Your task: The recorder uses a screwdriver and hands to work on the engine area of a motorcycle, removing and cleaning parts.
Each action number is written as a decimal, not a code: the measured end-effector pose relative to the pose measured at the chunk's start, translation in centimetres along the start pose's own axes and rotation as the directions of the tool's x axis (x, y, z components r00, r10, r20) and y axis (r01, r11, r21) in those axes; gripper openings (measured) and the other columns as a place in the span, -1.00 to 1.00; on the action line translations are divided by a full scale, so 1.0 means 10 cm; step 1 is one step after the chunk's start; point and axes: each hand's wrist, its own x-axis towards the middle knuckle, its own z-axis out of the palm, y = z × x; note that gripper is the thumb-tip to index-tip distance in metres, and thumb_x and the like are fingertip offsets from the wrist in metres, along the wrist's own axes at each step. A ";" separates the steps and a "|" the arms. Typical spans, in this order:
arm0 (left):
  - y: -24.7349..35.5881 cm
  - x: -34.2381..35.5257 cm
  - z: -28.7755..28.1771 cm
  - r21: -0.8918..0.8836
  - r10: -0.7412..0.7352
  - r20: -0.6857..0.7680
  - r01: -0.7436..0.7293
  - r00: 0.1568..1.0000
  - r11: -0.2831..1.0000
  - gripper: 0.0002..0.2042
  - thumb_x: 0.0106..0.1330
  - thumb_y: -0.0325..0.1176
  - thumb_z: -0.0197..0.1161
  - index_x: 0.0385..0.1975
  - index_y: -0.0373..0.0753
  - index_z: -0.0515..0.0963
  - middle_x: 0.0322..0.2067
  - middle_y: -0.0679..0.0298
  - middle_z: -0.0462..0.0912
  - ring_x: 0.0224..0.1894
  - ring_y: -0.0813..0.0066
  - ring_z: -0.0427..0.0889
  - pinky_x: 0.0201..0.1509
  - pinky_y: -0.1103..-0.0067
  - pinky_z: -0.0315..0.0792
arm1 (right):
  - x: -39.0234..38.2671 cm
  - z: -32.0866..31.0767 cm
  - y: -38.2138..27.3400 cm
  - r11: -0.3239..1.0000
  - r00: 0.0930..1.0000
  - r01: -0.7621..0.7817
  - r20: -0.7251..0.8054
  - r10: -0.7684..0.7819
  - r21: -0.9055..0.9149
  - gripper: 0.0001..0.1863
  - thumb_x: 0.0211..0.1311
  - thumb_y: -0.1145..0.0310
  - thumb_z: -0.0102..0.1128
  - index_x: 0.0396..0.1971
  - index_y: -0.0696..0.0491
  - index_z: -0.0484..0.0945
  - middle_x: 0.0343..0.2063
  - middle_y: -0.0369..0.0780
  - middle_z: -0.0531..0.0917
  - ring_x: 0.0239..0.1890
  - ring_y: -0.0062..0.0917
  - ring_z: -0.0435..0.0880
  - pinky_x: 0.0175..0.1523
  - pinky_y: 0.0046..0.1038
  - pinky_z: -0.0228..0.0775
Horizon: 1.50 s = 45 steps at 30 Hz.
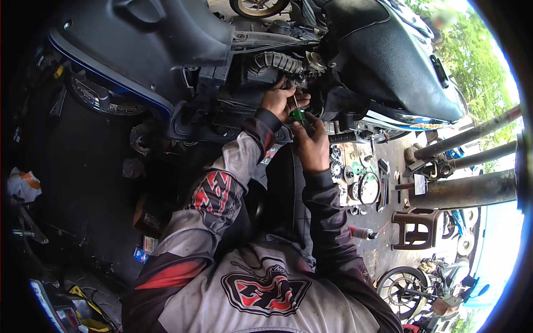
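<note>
Spray can [363, 233] on the right, contents hidden; box [151, 213] lower left, too dark inside to tell. Right hand [314, 145] wrapped round the screwdriver's [298, 115] green handle, shaft toward the scooter [276, 62]. Left hand [276, 102] beside the shaft, fingers bent; can't tell its hold. Both forearms reach forward, hands close together.

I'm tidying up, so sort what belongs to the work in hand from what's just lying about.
Likely in the work: green-handled screwdriver, scooter, ribbed black hose.
Apparently just lying about: crumpled white-and-orange scrap, spray can, brown stool.
</note>
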 end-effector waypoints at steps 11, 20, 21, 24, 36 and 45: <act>-0.02 -0.06 0.02 0.013 0.028 -0.046 -0.027 0.999 1.000 -0.83 0.46 -0.55 -0.01 -0.01 -0.35 0.38 -0.32 0.08 0.52 -0.21 -0.01 0.72 -0.09 0.20 0.72 | -0.06 -0.09 -0.32 0.990 0.987 -0.137 0.076 0.140 -0.047 -0.55 0.30 0.27 0.25 0.06 0.27 0.49 -0.45 -0.09 0.65 -0.58 -0.49 0.61 -0.43 -0.43 0.43; -0.02 -0.03 0.07 0.078 0.069 -0.015 -0.068 0.997 0.995 -0.82 0.46 -0.55 0.00 0.00 -0.37 0.37 -0.32 0.06 0.54 -0.23 0.00 0.73 -0.12 0.22 0.72 | -0.06 -0.10 -0.29 0.963 0.976 -0.200 0.118 0.181 0.181 -0.57 0.36 0.32 0.23 0.08 0.27 0.42 -0.53 -0.21 0.59 -0.61 -0.64 0.56 -0.53 -0.54 0.39; 0.01 0.00 0.03 0.086 0.036 0.005 -0.036 0.999 0.996 -0.83 0.46 -0.52 0.00 -0.01 -0.36 0.37 -0.32 0.04 0.56 -0.22 0.00 0.73 -0.12 0.21 0.70 | -0.05 -0.07 -0.23 0.992 0.994 -0.098 0.061 0.093 0.085 -0.57 0.36 0.32 0.22 0.08 0.27 0.41 -0.46 -0.14 0.63 -0.51 -0.52 0.63 -0.42 -0.46 0.46; 0.07 0.06 -0.08 0.044 -0.056 0.066 0.053 0.996 0.998 -0.86 0.48 -0.47 -0.01 -0.04 -0.31 0.37 -0.27 0.01 0.61 -0.22 0.04 0.73 -0.12 0.23 0.67 | -0.09 -0.03 -0.25 0.993 0.998 0.062 -0.013 -0.064 -0.098 -0.57 0.36 0.31 0.21 0.08 0.27 0.37 -0.33 -0.01 0.67 -0.29 -0.28 0.71 -0.19 -0.33 0.53; -0.10 0.18 -0.14 -0.130 -0.059 0.060 0.066 0.996 0.989 -0.86 0.54 -0.40 -0.07 -0.08 -0.23 0.42 -0.34 0.11 0.59 -0.36 0.34 0.59 -0.28 0.48 0.51 | -0.13 0.02 -0.13 0.981 0.994 -0.053 -0.084 0.070 0.189 -0.62 0.38 0.28 0.12 0.07 0.17 0.40 -0.22 0.06 0.61 -0.30 -0.11 0.67 -0.20 -0.23 0.57; -0.07 0.27 -0.30 -0.218 -0.168 0.084 0.183 0.982 0.959 -0.82 0.51 -0.44 -0.04 -0.38 -0.32 0.40 -0.66 0.38 0.25 -0.66 0.61 0.16 -0.53 0.63 0.15 | -0.46 0.03 -0.39 0.729 0.867 0.387 -0.046 -0.496 -0.565 -0.38 0.19 0.37 0.29 0.25 0.14 0.33 -0.05 0.14 0.52 -0.30 0.03 0.63 -0.09 -0.17 0.53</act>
